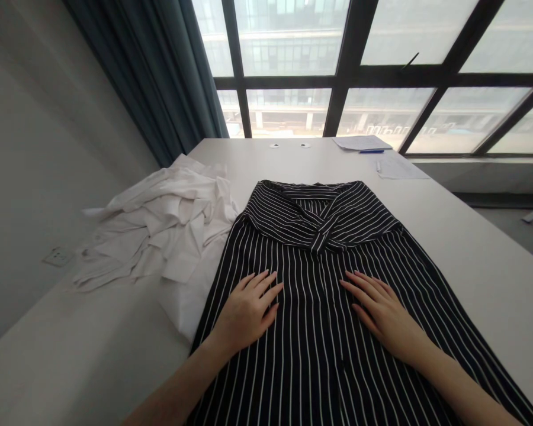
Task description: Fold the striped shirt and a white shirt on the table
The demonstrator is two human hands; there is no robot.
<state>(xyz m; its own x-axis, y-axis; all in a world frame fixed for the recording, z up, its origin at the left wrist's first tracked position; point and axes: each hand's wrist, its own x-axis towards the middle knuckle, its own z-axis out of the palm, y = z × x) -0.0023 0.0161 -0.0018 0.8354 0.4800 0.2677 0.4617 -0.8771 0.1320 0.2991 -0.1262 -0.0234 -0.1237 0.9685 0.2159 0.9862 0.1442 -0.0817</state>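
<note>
A black skirt with white stripes (pixel 311 355) lies spread on the white table (pixel 462 248), its folded waistband (pixel 279 216) towards the window and a crossed tie at the middle. My left hand (pixel 246 310) rests flat on the left part of the skirt, fingers apart. On the right part, my right hand (pixel 384 313) also lies flat with its fingers stretched out. Neither hand grips the cloth. The lower end of the skirt runs out of view at the bottom.
Crumpled white cloth (pixel 169 219) is heaped at the left, touching the skirt's left edge. Paper sheets (pixel 362 142) and a blue pen (pixel 371 151) lie at the far right of the table. Behind are a dark blue curtain (pixel 160 71) and a large window (pixel 293 41).
</note>
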